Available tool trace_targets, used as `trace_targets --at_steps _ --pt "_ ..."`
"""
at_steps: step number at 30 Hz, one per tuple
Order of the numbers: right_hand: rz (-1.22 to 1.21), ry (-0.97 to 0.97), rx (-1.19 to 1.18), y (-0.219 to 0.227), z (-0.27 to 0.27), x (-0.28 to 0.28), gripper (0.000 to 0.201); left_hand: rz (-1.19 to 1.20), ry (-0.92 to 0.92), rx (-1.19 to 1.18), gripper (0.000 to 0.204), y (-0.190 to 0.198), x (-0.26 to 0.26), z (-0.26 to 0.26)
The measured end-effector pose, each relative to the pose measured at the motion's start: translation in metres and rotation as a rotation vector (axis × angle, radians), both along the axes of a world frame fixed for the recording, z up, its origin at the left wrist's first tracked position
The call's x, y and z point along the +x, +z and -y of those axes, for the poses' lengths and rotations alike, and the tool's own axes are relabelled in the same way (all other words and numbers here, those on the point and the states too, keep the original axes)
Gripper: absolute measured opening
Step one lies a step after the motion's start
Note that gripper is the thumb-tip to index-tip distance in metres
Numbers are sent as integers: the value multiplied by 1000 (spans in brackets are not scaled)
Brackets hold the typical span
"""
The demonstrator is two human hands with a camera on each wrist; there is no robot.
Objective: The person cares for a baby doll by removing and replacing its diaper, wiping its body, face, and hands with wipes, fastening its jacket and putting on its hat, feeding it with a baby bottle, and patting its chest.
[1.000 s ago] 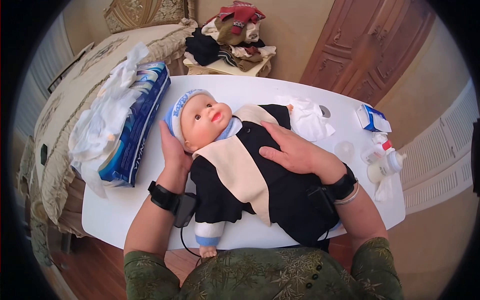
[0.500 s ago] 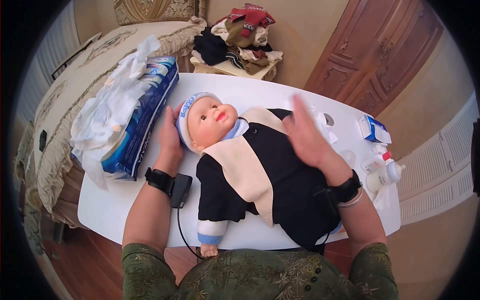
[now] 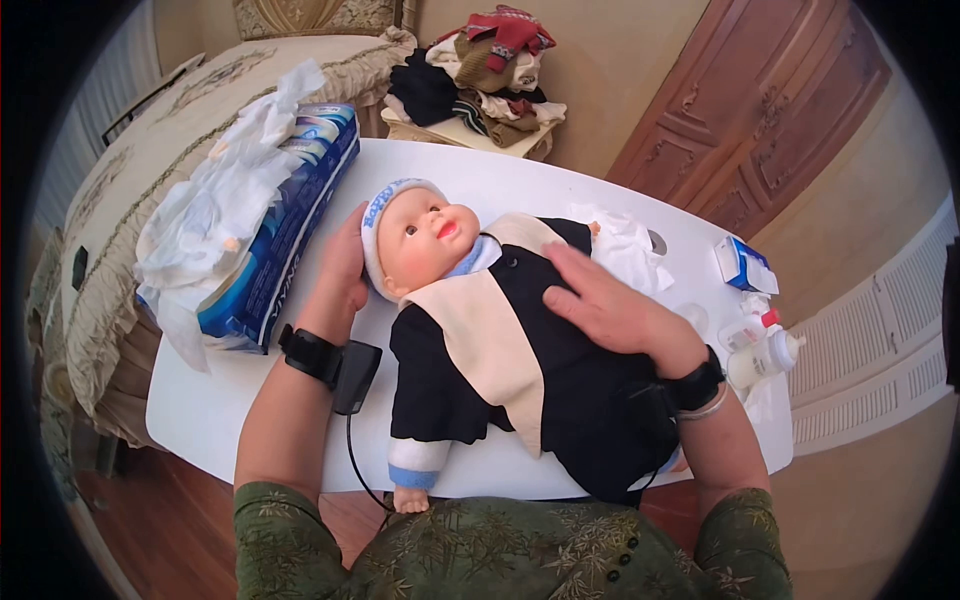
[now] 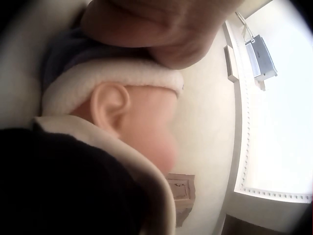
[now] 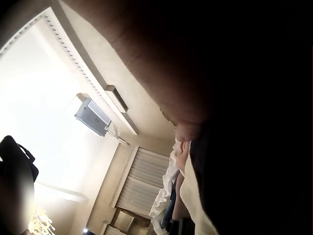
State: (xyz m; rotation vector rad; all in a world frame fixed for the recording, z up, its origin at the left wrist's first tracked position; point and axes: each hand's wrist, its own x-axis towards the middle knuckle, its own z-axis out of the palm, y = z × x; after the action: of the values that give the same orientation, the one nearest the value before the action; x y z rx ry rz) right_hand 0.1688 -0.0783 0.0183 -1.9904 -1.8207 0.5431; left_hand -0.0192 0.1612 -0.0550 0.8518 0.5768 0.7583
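Note:
A baby doll [image 3: 428,250] lies face up on the white table [image 3: 240,425], head to the left. It wears a white and blue hat [image 3: 378,225] and a black jacket [image 3: 595,400] with cream front panels [image 3: 480,335]. My left hand [image 3: 343,268] rests along the crown of the hat, its fingers partly hidden behind the head. Flat on the jacket's chest lies my right hand [image 3: 618,308], fingers extended, thumb apart. The left wrist view has the doll's ear [image 4: 111,104] below the hat's fleece brim [image 4: 122,73].
On the left stands a blue diaper pack [image 3: 290,240] with crumpled white sheets [image 3: 215,220] on top. Toward the right lie a white cloth [image 3: 625,245], a small blue box [image 3: 743,262] and a baby bottle [image 3: 765,358]. Behind, clothes [image 3: 490,70] are heaped on a small stand.
My right hand lifted off the doll's chest, then came back down onto the jacket. My left hand has stayed beside the hat. The camera view shifted slightly.

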Motion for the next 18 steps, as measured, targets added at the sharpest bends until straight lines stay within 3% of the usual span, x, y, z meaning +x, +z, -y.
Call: trace_targets --at_steps 2,3,5,7,9,11,13,18 --pt "182 -136 96 14 3 5 71 -9 6 6 38 0 -1 -1" --pt "180 -135 92 19 3 7 71 -21 6 14 37 -1 -1 -1" --pt "129 -358 450 24 3 10 71 -28 14 8 36 -2 0 -1" --pt "106 -394 504 17 0 6 72 -28 21 6 36 -1 0 -1" --pt "178 -326 429 8 -5 -7 71 -42 32 6 36 1 0 0" --pt "-77 53 -82 4 1 -11 69 -48 39 10 36 -1 0 0" --pt "147 59 49 -15 4 -4 69 -57 46 15 36 -3 1 -2" --pt "84 65 45 -8 6 -5 68 -27 25 -26 36 -3 1 -1"
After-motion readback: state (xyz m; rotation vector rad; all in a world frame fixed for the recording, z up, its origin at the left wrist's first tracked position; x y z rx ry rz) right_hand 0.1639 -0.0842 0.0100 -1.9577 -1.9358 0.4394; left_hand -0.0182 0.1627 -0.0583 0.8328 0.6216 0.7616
